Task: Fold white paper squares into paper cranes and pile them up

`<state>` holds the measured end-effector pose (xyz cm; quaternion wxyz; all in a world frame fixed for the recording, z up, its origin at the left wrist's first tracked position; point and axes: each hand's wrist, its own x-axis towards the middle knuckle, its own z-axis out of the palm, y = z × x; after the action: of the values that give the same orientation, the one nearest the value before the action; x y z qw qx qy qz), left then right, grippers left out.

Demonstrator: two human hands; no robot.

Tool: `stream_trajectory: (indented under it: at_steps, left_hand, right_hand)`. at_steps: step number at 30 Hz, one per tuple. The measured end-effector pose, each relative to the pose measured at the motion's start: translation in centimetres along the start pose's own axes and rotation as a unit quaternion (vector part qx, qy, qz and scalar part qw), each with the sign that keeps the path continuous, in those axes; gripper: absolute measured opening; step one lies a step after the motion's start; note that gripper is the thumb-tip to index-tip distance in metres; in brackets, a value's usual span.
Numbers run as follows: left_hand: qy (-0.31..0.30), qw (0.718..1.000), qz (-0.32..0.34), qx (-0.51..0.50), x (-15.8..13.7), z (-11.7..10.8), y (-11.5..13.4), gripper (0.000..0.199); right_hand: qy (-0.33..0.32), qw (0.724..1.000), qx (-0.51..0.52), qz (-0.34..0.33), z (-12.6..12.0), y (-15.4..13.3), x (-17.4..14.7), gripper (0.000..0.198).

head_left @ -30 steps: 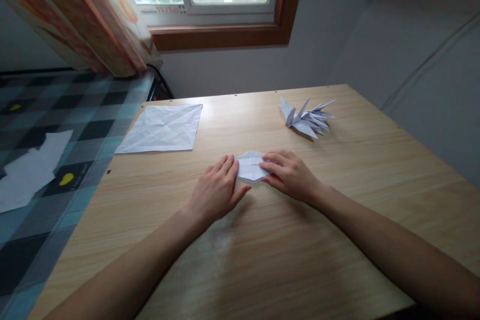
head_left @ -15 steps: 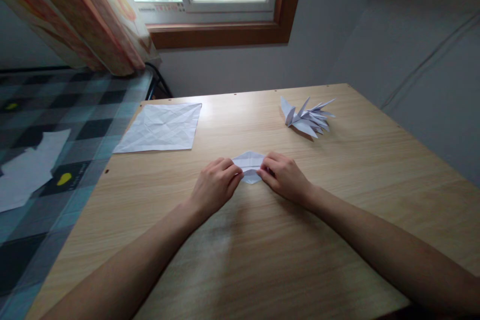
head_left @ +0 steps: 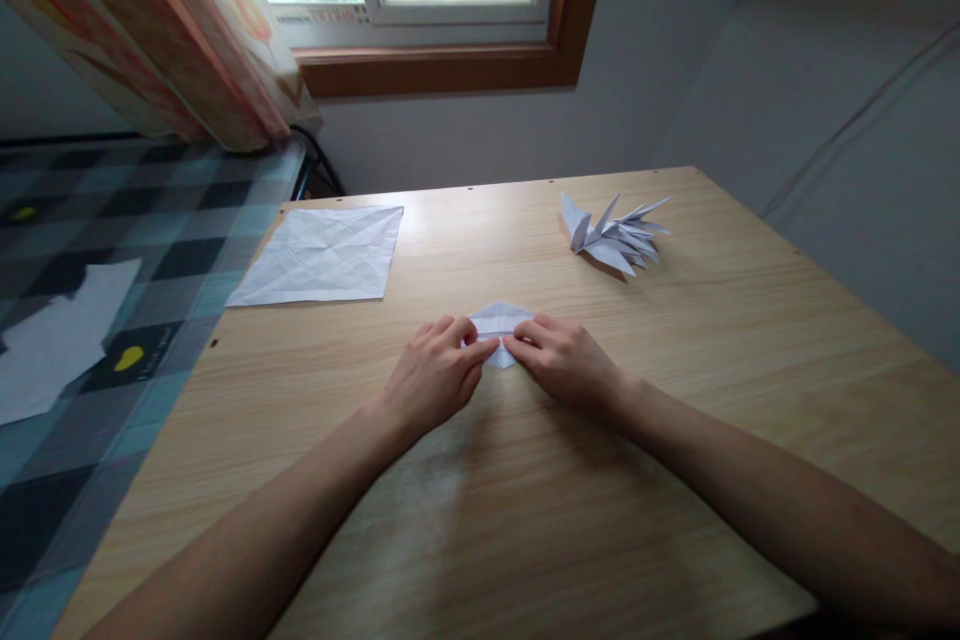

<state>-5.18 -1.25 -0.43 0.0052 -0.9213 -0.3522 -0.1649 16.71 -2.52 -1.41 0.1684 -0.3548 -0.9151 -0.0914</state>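
A small folded piece of white paper lies on the wooden table between my hands, creased across its middle. My left hand grips its left side, thumb pressed on the near flap and fingers curled at the edge. On the opposite side my right hand pinches the paper, its thumb and index finger close to the left thumb. Both hands cover the paper's side corners.
A creased flat white sheet lies at the table's far left. Several pointed folded paper pieces sit clustered at the back right. Left of the table, torn white paper rests on a checked cloth.
Both thumbs have moved inward along the paper toward its middle and now almost meet. The near flap lies flatter under them. Everything else is where it was.
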Motion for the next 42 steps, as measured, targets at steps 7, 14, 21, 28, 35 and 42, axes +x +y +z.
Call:
stream_trajectory:
  at_steps: [7,14,21,28,35,42]
  left_hand:
    - [0.000,0.999,0.026,0.030,0.1,-0.5,0.4,0.024]
    - [-0.014,0.998,0.065,0.020,0.0,-0.1,0.0,0.024]
    - [-0.028,0.997,0.075,0.004,0.0,-0.2,-0.1,0.029]
    - [0.011,0.998,0.060,0.024,-0.1,-0.2,0.2,0.025]
    - [-0.022,0.997,0.076,-0.007,0.1,-0.1,0.1,0.027]
    - [-0.046,0.997,0.061,-0.019,0.2,-0.2,0.3,0.030]
  right_hand:
    - [0.026,0.999,-0.029,-0.004,-0.3,0.4,-0.8,0.023]
    - [0.131,0.972,0.140,0.133,0.8,0.7,0.0,0.022]
    - [0.081,0.955,0.241,0.155,1.2,1.3,0.5,0.039]
    - [0.117,0.967,0.203,0.102,1.3,1.1,0.1,0.022]
    - [0.096,0.979,0.164,0.068,1.3,0.8,0.1,0.014]
    - [0.049,0.988,0.146,0.025,0.6,-0.5,0.7,0.035]
